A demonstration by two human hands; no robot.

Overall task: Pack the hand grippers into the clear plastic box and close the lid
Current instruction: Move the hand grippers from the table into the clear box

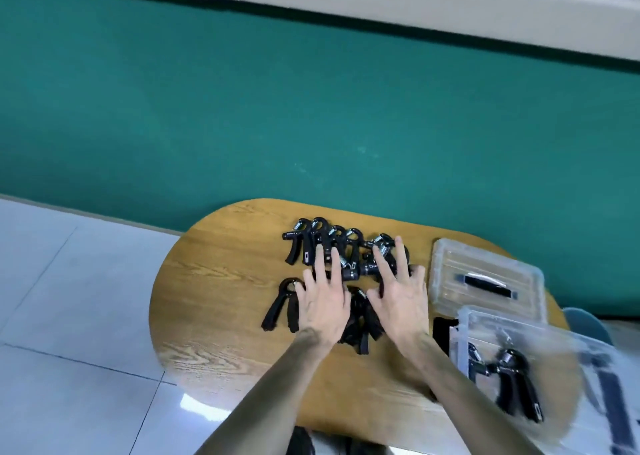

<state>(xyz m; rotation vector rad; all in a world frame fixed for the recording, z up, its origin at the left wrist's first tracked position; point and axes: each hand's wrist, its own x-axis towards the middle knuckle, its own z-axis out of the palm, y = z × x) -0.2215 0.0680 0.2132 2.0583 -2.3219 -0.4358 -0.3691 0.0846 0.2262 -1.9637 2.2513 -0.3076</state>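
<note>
Several black hand grippers (311,243) with metal springs lie in rows on the oval wooden table (214,281). My left hand (323,298) hovers flat over the middle of the pile, fingers spread, holding nothing. My right hand (401,291) is spread the same way beside it, over the right end of the pile. One gripper (280,304) lies clear to the left of my left hand. The clear plastic box (519,361) stands at the table's right edge with two grippers (512,378) inside. Its clear lid (485,278) with a black handle lies flat behind the box.
The table stands against a teal wall (311,108). White floor tiles (69,316) spread to the left. A teal chair edge (585,323) shows behind the box. The box at the right is blurred.
</note>
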